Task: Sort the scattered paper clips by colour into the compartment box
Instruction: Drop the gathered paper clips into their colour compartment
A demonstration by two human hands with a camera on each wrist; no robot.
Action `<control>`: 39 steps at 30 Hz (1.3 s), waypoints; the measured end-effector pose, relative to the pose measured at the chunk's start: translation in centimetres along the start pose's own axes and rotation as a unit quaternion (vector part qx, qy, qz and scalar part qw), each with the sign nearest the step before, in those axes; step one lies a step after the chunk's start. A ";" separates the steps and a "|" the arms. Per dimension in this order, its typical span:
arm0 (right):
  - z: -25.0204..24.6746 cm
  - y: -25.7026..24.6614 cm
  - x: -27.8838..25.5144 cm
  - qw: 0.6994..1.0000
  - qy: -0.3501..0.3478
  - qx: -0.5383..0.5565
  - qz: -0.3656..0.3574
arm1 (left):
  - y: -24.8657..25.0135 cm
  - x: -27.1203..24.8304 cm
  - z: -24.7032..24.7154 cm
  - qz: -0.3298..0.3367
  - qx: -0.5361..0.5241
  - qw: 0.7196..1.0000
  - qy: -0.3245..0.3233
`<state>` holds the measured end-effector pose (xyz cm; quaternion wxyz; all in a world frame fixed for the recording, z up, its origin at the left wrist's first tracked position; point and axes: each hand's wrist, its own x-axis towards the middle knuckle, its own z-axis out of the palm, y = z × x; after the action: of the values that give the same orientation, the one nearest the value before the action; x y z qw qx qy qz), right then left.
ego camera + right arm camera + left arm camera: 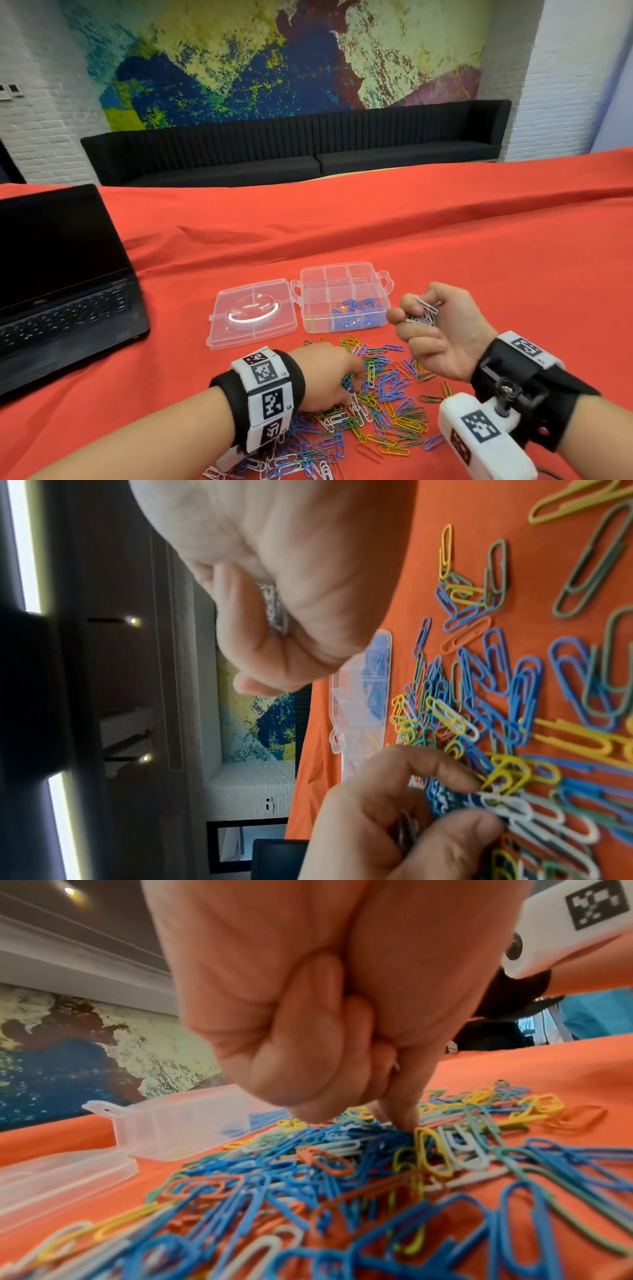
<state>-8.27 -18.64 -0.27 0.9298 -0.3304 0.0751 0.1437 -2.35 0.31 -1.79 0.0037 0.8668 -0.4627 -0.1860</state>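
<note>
A mixed pile of paper clips (387, 404) in blue, yellow, green, red and white lies on the red cloth in front of me. My left hand (354, 390) reaches down into it. In the right wrist view its thumb and index finger pinch a white clip (503, 803) at the pile's top. My right hand (411, 315) hovers above the pile, right of the box, and grips a bunch of white clips (423, 313). The clear compartment box (342, 265) stands open behind the pile, with blue clips (359, 308) in its near right compartment.
The box's clear lid (274, 291) lies flat to the box's left. An open black laptop (61, 274) sits at the far left of the table. Red cloth (513, 257) stretches bare behind and to the right of the box.
</note>
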 end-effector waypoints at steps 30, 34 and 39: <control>0.8 -3.6 4.6 0.912 0.231 -0.339 0.032 | -5.5 2.2 -4.5 -0.087 -0.380 0.919 0.054; 1.6 -5.9 6.4 0.802 0.207 -0.559 -0.030 | -8.4 5.2 -9.1 -0.153 -0.450 0.867 0.149; 0.5 -6.4 8.7 0.703 0.150 -0.695 0.004 | -11.6 9.3 -11.0 -0.229 -0.216 0.935 0.161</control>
<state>2.05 -21.15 1.87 0.4119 -0.9000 0.0936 0.1076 15.23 -2.35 3.45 0.2228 0.9458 -0.1937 -0.1354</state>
